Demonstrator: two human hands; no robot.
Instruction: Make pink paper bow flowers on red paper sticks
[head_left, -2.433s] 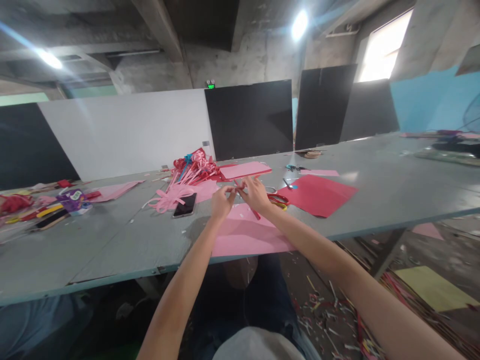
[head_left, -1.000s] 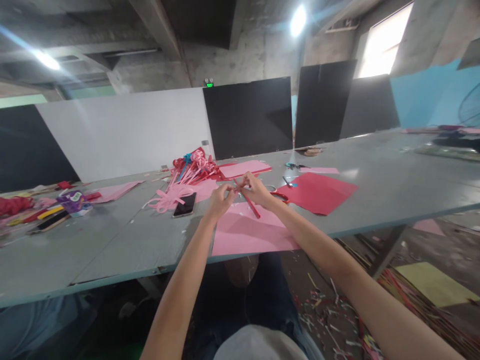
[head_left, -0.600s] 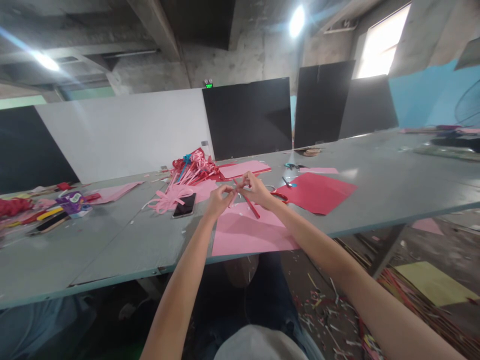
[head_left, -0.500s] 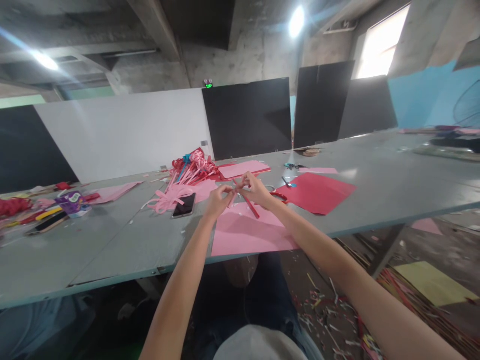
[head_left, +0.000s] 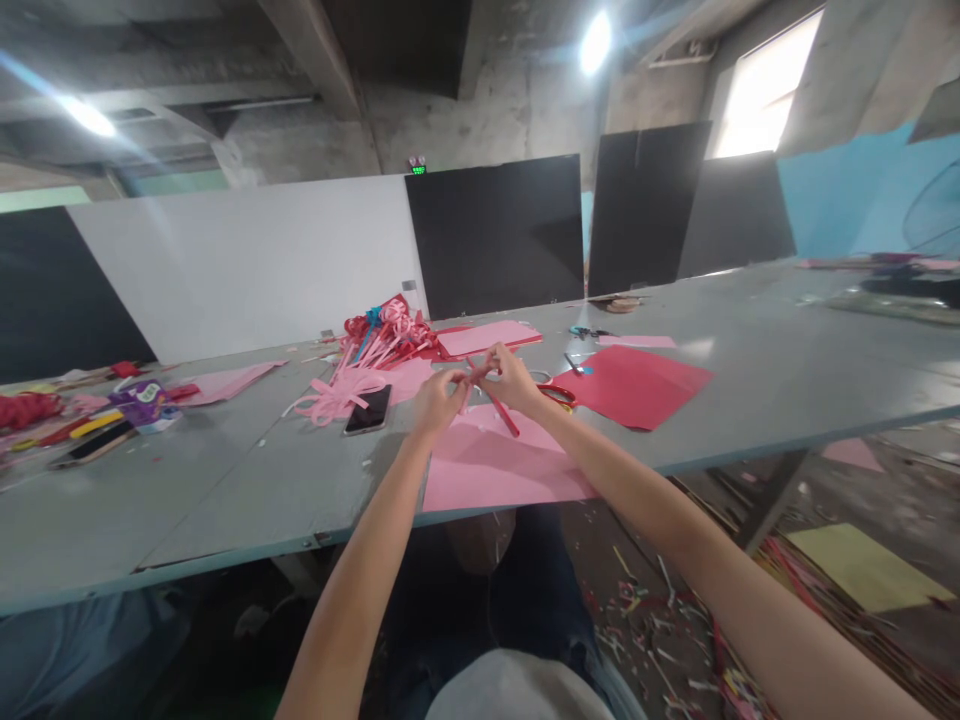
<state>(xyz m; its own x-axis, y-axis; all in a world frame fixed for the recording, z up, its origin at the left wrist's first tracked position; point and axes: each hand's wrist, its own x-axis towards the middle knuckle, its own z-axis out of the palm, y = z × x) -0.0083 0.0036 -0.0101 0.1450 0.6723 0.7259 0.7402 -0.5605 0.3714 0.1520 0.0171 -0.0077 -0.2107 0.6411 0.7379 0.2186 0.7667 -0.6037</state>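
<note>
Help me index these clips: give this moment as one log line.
left hand: at red stick, grip unclear; right hand: pinching red stick; nearer: pink sheet; right: red-handled scissors; left: smartphone

Two hands [head_left: 441, 402], one held stick [head_left: 507, 415]

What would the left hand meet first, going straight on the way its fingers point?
Most likely the red stick, with the right hand just beyond; exact depth there is unclear.
</note>
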